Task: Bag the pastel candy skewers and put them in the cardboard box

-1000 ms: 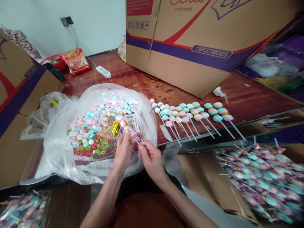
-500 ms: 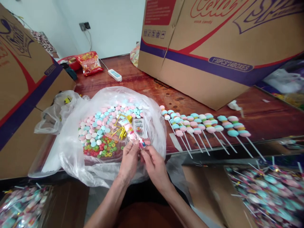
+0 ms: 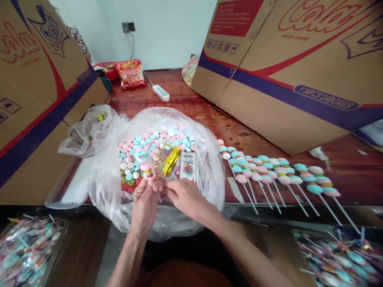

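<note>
My left hand (image 3: 145, 205) grasps candy (image 3: 145, 161) by base; candy rises just above fingers (image 3: 143, 188). Right hand (image 3: 187, 198) beside, its grip I cannot tell.

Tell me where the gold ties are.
In the head view, the gold ties lie just left of centre, between the wrapped candy stick and the printed wrappers.

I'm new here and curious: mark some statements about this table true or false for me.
1. The left hand holds a wrapped candy stick. True.
2. The right hand rests on the red snack packet. False: the right hand is beside the left hand.
3. Unwrapped candy sticks lie right of the plastic bag. True.
4. The gold ties lie on the floor. False: the gold ties lie within the plastic bag's ring.
</note>
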The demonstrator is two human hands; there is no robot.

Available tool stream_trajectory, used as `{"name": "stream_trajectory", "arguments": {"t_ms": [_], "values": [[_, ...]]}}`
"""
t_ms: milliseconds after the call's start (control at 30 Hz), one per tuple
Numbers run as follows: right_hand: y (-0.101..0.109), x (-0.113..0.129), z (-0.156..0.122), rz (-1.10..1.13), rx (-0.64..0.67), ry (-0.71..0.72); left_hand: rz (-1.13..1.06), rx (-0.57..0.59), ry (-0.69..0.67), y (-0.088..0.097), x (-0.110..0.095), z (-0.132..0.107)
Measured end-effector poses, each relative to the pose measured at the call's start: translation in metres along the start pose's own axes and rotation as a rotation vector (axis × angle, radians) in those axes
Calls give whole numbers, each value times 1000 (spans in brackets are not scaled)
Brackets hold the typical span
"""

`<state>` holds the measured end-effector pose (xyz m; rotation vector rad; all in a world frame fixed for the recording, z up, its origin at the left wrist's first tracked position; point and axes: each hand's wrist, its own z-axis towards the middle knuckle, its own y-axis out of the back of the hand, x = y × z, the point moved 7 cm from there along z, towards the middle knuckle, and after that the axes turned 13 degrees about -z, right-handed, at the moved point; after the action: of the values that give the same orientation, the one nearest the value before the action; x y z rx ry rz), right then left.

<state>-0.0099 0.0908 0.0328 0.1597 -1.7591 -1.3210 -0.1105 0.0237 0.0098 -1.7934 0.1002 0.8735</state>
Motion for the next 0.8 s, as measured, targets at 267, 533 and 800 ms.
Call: {"name": "stream_trajectory", "arguments": {"t_ms": [267, 533, 800], "values": [[-12, -5, 84, -683, -42, 103, 108, -138, 0, 21, -9, 5], [7, -22, 75, -326, -259, 52, 100, -120, -38, 16, -12, 10], [-5, -22, 4, 795, -141, -117, 259, -154, -7, 9, 13, 9]]}}
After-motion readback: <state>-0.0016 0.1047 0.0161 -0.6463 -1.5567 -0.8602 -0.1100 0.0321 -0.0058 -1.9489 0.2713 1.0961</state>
